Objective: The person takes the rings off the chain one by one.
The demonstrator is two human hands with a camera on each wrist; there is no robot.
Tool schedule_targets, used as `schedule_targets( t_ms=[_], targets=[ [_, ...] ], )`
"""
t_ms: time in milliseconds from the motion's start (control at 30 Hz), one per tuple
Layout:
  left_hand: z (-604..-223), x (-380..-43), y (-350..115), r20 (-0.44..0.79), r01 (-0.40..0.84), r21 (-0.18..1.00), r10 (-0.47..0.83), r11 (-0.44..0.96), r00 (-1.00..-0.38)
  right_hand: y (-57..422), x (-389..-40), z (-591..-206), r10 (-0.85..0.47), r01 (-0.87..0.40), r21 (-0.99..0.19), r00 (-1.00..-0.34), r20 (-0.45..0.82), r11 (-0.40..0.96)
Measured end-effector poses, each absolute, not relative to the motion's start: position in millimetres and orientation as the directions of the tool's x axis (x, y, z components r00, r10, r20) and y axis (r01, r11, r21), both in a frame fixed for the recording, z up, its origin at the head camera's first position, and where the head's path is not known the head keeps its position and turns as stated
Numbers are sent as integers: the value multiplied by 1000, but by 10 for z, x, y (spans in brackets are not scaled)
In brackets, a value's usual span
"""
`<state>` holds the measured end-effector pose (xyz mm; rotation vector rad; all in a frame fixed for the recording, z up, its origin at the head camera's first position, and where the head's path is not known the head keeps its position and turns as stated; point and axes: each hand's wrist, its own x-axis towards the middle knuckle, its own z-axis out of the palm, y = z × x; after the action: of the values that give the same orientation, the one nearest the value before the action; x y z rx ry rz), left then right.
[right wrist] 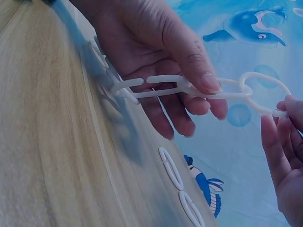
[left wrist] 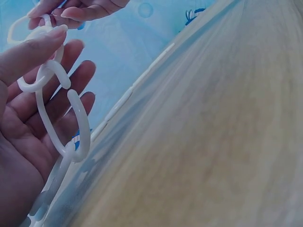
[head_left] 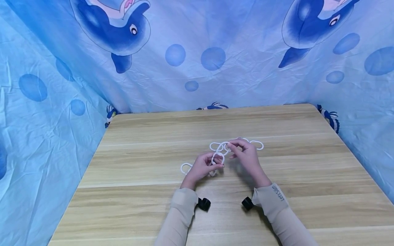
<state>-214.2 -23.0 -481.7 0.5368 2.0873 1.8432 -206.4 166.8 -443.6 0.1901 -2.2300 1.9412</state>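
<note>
White plastic chain links, oval with a small gap in their sides, are joined together between the two hands. My right hand pinches one link between thumb and fingers, while more linked pieces trail past its palm toward the table. To its left, my left hand pinches a neighbouring link with thumb and fingertips. In the left wrist view, a joined link hangs in front of the left palm, its gap facing outward. Lower down, further links run behind the heel of that hand, partly hidden.
Loose white links lie on the wooden table beyond the hands. Black wrist cameras jut inward from both sleeves. A blue curtain with dolphins hangs behind the table's far edge and along its sides.
</note>
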Motion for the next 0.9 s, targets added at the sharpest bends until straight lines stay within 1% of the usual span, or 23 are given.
schedule_targets(
  t_ms=[133,267,367,567,800,900],
  targets=[
    [-4812,-2148,-229,40,89,992,452,86,-891,1678,-2075,-4443,63,-202,-974,-976,209,102],
    [-4828,-2163,-228,76,120,989,415,83,-907,1683,-2089,-4452,98,-186,-981,-977,191,58],
    [-4831,-2168,-232,81,122,989,382,86,-920,1684,-2097,-4458,106,-179,-983,-978,182,36],
    [-4819,-2156,-241,96,139,985,337,104,-936,1688,-2097,-4467,116,-165,-986,-979,167,24],
    [-4840,-2161,-252,130,182,973,319,139,-939,1696,-2099,-4482,134,-157,-987,-978,158,19],
    [-4840,-2164,-252,137,186,974,318,129,-938,1698,-2107,-4496,143,-157,-987,-977,157,14]
  ],
)
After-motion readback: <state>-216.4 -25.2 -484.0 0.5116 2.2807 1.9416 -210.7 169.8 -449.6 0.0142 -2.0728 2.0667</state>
